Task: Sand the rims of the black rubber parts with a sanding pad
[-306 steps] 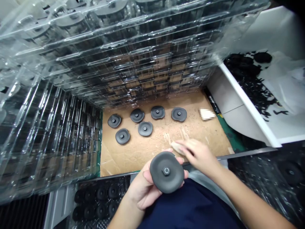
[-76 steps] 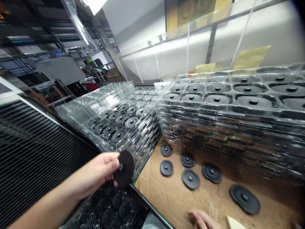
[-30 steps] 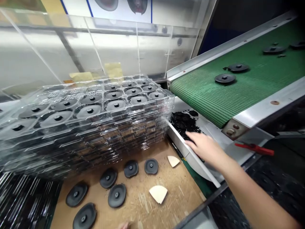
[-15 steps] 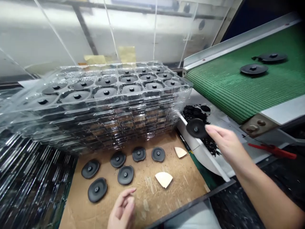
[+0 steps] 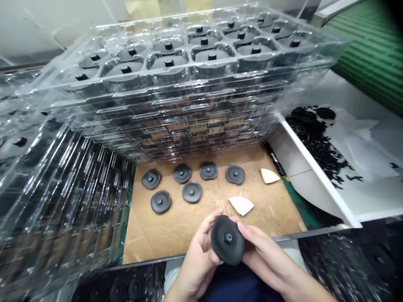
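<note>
A black rubber disc [image 5: 227,240] with a small centre stud is held in front of me, low in the view, over the near edge of a cardboard sheet [image 5: 176,222]. My left hand [image 5: 198,262] grips its left rim with curled fingers. From the right, my right hand [image 5: 264,258] holds the disc, fingers pressed along its edge. Several more black discs [image 5: 192,192] lie in two rows on the cardboard beyond my hands. Two pale wedge-shaped pieces [image 5: 241,205] rest to the right of them.
A tall stack of clear plastic trays [image 5: 189,79] filled with black discs rises behind the cardboard, and another stack [image 5: 53,197] stands at the left. A white bin [image 5: 317,180] with black trimmings sits at the right, below a green conveyor belt [image 5: 371,63].
My right hand has carried a disc from the white bin down to my lap side, and my left hand has come up to grip it too. The view has tilted downward.
</note>
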A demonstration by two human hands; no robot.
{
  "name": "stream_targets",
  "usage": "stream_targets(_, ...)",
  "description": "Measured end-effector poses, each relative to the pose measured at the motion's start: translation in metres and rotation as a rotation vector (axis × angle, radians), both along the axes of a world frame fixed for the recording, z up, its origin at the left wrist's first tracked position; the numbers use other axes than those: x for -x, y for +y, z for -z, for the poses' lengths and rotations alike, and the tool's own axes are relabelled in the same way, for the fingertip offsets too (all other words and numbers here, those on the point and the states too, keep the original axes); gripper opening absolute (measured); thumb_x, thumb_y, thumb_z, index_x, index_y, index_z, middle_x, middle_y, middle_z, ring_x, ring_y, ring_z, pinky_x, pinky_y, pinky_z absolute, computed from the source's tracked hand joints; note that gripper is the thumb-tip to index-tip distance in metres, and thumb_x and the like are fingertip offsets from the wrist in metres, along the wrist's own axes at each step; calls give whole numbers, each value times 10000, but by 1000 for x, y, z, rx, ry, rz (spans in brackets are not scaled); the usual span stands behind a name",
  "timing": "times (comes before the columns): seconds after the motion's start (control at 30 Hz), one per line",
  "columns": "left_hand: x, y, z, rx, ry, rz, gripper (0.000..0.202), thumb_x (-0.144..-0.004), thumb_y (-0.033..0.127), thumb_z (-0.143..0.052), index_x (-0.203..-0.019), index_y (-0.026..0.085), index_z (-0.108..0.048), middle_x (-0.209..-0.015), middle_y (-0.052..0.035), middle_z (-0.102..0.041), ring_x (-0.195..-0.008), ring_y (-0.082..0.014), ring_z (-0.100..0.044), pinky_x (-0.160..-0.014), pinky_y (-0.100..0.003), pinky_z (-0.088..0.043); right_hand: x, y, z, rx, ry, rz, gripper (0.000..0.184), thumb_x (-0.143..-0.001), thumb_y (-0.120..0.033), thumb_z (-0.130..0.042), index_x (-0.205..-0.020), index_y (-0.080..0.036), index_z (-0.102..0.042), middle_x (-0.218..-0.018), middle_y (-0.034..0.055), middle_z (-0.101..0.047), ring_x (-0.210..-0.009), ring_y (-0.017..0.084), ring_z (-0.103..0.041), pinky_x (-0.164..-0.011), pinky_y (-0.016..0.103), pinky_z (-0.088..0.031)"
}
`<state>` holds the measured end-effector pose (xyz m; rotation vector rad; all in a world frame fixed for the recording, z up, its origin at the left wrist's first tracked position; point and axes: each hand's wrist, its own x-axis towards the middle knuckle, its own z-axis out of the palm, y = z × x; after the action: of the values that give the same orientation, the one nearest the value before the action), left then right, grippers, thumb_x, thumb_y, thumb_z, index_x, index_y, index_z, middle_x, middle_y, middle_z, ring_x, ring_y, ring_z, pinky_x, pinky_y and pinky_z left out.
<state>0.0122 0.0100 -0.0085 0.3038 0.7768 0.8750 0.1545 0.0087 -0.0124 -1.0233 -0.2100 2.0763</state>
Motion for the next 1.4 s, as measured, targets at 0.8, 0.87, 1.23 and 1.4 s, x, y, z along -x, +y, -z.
stream_targets(0.8, 26, -3, 18, 136, -53, -331, 591, -679, 403, -712, -1228, 265, -539, -1211, -89, -617, -1162, -281, -544, -1045, -427, -372, -26, 12, 64, -911, -1376, -269, 249, -856, -247, -517, -1074, -212, -633, -993, 72, -690, -900, 237, -615, -832, 422, -453)
stream_targets(0.87, 26, -3, 19, 142, -52, -339, 630, -675, 401, -719, -1254, 260, -515, -1181, -93, -633, -1146, -280, -556, -1038, -427, -379, -27, 18, 56, -896, -1372, -264, 248, -852, -260, -528, -1065, -200, -640, -1010, 80, -694, -927, 249, -618, -841, 429, -452)
stream_targets(1.23, 16, -3, 9, 89, 29, -269, 613, -604, 413, -771, -1161, 225, -598, -1129, -87, -654, -1044, -229, -600, -857, -293, -499, 4, 23, -26, -956, -1119, -155, 242, -879, -250, -507, -1107, -215, -581, -1103, 34, -668, -999, 182, -624, -828, 283, -495)
stream_targets(1.4, 14, -6, 0, 137, 66, -187, 576, -635, 282, -778, -1176, 248, -584, -1075, -58, -672, -1003, -218, -617, -894, -306, -488, 26, 14, -45, -1323, -1050, -185, 265, -854, -94, -461, -1094, -143, -561, -953, 49, -690, -811, 156, -614, -756, 304, -461)
